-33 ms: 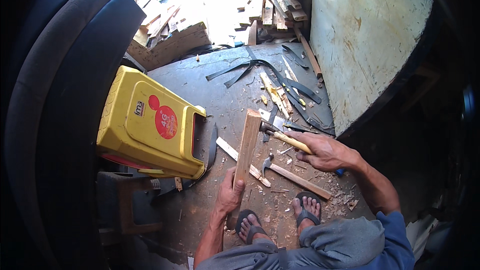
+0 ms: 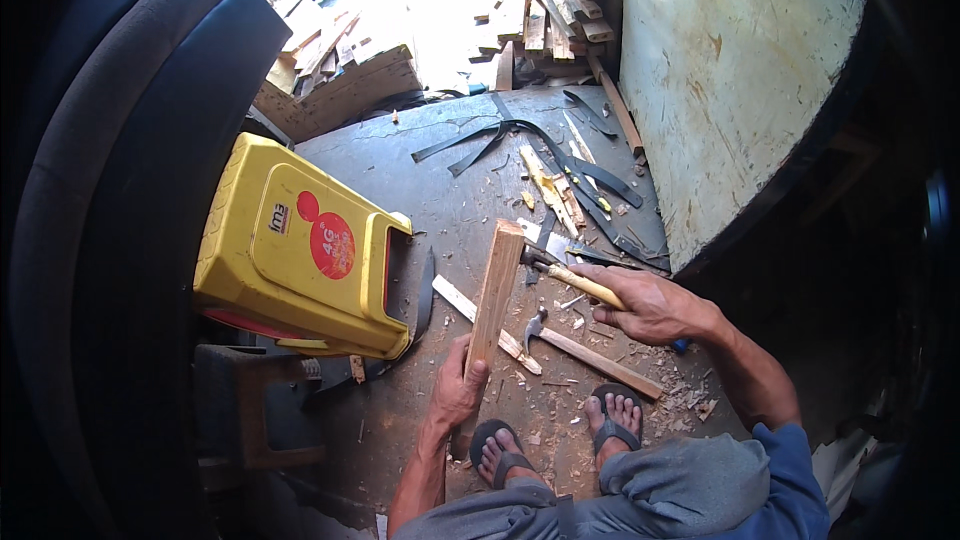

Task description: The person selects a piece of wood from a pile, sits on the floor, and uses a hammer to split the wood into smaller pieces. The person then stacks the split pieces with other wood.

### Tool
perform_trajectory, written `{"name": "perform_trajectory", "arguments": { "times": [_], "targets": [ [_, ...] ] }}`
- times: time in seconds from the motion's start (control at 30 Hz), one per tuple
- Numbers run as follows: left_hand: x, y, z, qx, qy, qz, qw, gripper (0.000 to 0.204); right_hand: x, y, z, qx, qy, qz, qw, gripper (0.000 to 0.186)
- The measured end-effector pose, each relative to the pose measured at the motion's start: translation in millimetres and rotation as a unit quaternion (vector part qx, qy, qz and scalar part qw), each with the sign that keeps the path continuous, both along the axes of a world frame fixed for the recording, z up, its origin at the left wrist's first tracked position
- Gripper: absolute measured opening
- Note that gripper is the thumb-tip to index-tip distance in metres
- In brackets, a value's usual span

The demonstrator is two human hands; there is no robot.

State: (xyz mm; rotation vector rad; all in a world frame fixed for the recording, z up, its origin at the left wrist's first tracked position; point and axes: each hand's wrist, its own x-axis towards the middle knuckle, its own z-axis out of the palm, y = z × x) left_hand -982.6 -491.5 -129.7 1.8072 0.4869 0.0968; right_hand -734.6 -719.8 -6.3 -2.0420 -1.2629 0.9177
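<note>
My left hand [image 2: 458, 390] is closed round the lower part of a wooden batten [image 2: 493, 290], which stands nearly upright, leaning slightly right at its top. In my right hand [image 2: 650, 305] is a hammer [image 2: 585, 285] with a pale wooden handle. Its dark metal head lies close beside the upper right edge of the batten; whether the two touch, I cannot tell. Below it, a claw hammer [image 2: 595, 360] lies on the floor in front of my sandalled feet. A pale wood strip [image 2: 460, 302] lies on the floor behind the batten.
A yellow plastic bin [image 2: 300, 250] lies on its side at the left. Black rubber strips [image 2: 540, 128], a saw [image 2: 600, 256] and splintered wood [image 2: 548, 190] lie farther off. A scuffed pale panel [image 2: 735, 70] stands at the right. Lumber is stacked [image 2: 550, 5] at the back.
</note>
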Motion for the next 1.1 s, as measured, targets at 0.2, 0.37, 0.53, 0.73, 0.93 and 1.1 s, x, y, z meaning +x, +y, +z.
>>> {"name": "perform_trajectory", "arguments": {
  "times": [0.2, 0.37, 0.53, 0.73, 0.93, 1.1],
  "targets": [
    [5, 0, 18, 0.031, 0.030, 0.000, 0.999, 0.080, 0, -7, -12, 0.035, -0.001, -0.023, 0.999, 0.060],
    [-4, 8, 7, 0.056, 0.024, -0.017, 0.998, 0.080, 5, 6, 0, -0.135, 0.014, -0.009, 0.991, 0.040],
    [18, -18, 4, -0.060, -0.031, 0.006, 0.998, 0.078, -21, 14, -25, -0.031, 0.010, -0.134, 0.990, 0.037],
    [58, -92, -20, 0.044, -0.145, 0.193, 0.970, 0.073, -85, 61, -54, 0.134, 0.061, -0.290, 0.946, 0.032],
    [62, -69, -4, -0.114, -0.077, 0.092, 0.986, 0.074, -57, 42, -49, 0.072, 0.100, -0.264, 0.957, 0.045],
    [42, -48, -11, -0.101, -0.054, 0.034, 0.993, 0.072, -27, 16, -49, 0.020, -0.020, -0.173, 0.984, 0.047]
  ]
}}
